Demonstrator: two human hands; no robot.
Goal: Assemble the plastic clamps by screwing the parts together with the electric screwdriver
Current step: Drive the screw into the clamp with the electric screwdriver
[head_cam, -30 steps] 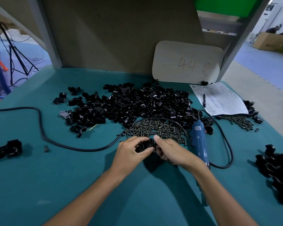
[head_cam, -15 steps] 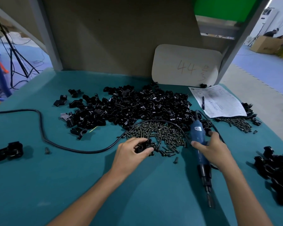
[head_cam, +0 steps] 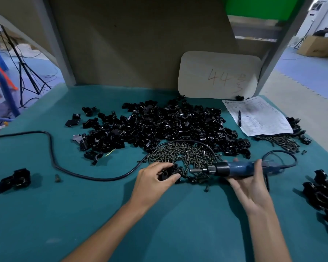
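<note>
Clamp parts — black plastic, glossy, with bright highlights on the edges. Screws: dull dark metal. Electric screwdriver: matt blue plastic body, black collar, shiny metal bit holder. Table — smooth matt teal covering. Form: white printed paper.

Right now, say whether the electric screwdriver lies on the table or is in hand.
In hand: the right hand grips the electric screwdriver, bit pointing left toward the clamp in the left hand.
</note>
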